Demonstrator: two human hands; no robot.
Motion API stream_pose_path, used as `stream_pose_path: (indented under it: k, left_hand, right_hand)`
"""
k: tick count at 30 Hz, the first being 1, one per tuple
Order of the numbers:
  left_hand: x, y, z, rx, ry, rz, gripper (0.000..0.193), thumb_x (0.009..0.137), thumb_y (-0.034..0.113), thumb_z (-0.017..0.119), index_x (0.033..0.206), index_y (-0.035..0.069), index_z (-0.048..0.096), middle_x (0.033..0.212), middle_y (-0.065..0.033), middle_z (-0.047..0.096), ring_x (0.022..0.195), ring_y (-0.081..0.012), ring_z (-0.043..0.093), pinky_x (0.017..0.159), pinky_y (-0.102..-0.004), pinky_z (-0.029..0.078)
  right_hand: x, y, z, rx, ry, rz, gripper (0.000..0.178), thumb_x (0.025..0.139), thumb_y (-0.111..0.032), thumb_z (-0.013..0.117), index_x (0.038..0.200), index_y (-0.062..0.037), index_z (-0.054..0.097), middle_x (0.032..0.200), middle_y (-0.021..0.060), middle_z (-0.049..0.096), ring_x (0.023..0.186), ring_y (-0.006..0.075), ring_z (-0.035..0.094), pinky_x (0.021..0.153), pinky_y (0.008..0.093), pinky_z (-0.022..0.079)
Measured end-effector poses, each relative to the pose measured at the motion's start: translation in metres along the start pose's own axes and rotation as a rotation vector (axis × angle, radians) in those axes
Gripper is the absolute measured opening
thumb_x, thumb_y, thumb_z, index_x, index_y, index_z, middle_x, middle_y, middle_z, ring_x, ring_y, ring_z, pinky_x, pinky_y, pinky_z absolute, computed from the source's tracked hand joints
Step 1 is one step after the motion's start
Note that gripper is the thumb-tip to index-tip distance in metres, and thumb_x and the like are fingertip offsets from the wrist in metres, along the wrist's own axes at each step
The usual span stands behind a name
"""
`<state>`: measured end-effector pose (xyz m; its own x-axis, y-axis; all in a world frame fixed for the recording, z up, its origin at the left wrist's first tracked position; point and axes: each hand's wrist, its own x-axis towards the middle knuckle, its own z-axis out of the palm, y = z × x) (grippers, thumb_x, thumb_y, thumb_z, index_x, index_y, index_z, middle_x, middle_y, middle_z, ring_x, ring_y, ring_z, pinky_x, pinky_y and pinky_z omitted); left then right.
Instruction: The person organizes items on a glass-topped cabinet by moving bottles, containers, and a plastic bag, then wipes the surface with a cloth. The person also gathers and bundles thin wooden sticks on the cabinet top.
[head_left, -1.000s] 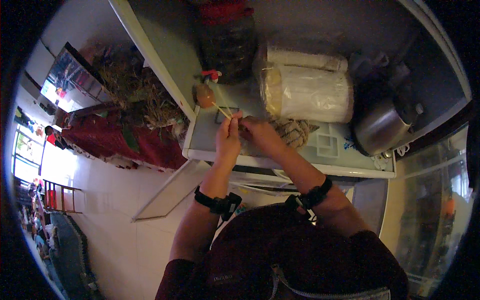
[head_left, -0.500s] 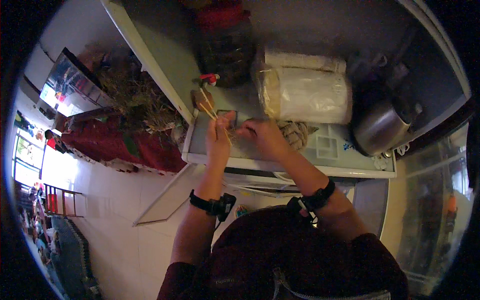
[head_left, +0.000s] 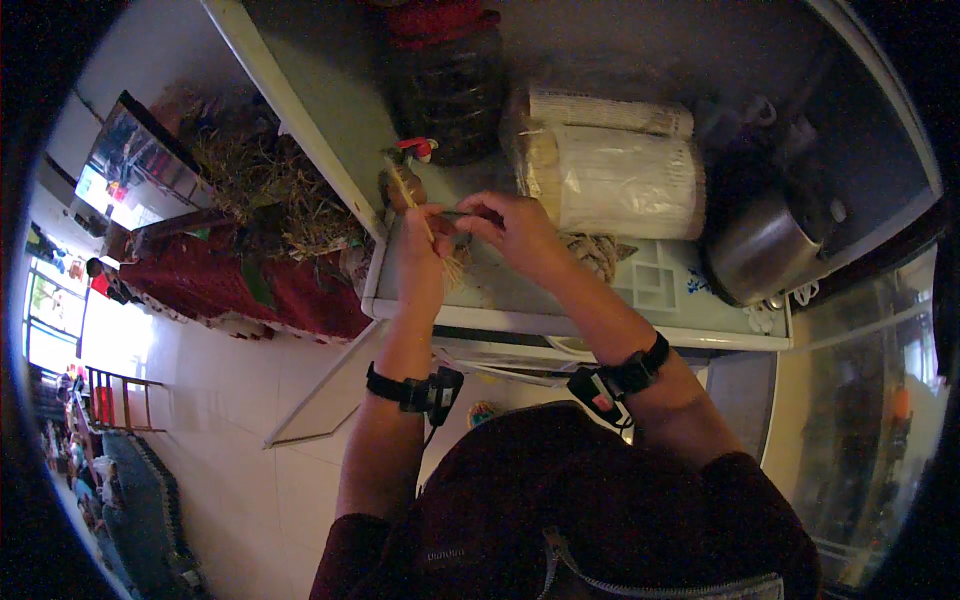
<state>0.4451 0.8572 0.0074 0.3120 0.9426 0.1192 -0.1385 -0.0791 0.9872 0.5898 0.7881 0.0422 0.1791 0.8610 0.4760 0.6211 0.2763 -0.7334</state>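
Note:
My left hand (head_left: pixel 420 255) is closed around thin pale sticks (head_left: pixel 404 188), which rise above the fist, with several ends showing below it. My right hand (head_left: pixel 520 232) is close beside it, thumb and fingers pinched on a thin dark strip (head_left: pixel 455 213) that stretches toward the left hand. The kind of strip is too small to make out. Both hands are over the front left part of a pale shelf (head_left: pixel 490 293). Just beyond the left hand is a brown rounded object (head_left: pixel 386 188), with a small red item (head_left: pixel 419 150) behind it.
A dark jar with a red lid (head_left: pixel 440 27) stands at the back. Plastic-wrapped packs (head_left: pixel 620 185) lie right of it. Farther right are a patterned beige bundle (head_left: pixel 592 255), a white compartment tray (head_left: pixel 655 283) and a metal kettle (head_left: pixel 770 250). A white upright (head_left: pixel 290 110) borders the shelf's left.
My right hand has moved up and slightly left, and the dark strip now shows between my hands. The left hand has shifted slightly left and turned, with the sticks still in it.

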Motion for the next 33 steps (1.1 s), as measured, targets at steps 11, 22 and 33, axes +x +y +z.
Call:
stream_pose_path:
  k: [11, 22, 33]
  left_hand:
    - [-0.008, -0.006, -0.035, -0.869, 0.204, -0.252, 0.013, 0.098, 0.016, 0.057, 0.105, 0.005, 0.055, 0.081, -0.0025, 0.052, 0.067, -0.0119, 0.042, 0.063, -0.0274, 0.035]
    - [-0.026, -0.030, -0.055, -0.983, 0.149, -0.253, 0.011, 0.098, 0.014, 0.053, 0.104, 0.006, 0.056, 0.084, -0.0017, 0.053, 0.069, -0.0122, 0.046, 0.064, -0.0272, 0.039]
    - [-0.022, -0.046, -0.061, -1.095, 0.105, -0.279, 0.011, 0.099, 0.013, 0.052, 0.104, 0.004, 0.055, 0.085, -0.0032, 0.056, 0.071, -0.0126, 0.048, 0.065, -0.0262, 0.041]
  right_hand:
    - [-0.012, 0.047, 0.021, -0.531, -0.365, -0.115, 0.026, 0.088, -0.011, 0.058, 0.112, -0.0119, 0.067, 0.110, 0.0127, 0.066, 0.095, 0.0341, 0.065, 0.084, 0.0410, 0.054]
    - [-0.015, 0.014, 0.047, -0.655, -0.431, -0.072, 0.051, 0.079, -0.035, 0.072, 0.126, -0.0176, 0.063, 0.134, 0.0103, 0.055, 0.120, 0.0347, 0.055, 0.099, 0.0472, 0.046]
    - [-0.014, 0.036, 0.040, -0.562, -0.445, -0.098, 0.029, 0.086, -0.023, 0.065, 0.112, -0.0119, 0.067, 0.116, 0.0087, 0.063, 0.103, 0.0317, 0.060, 0.088, 0.0418, 0.051]
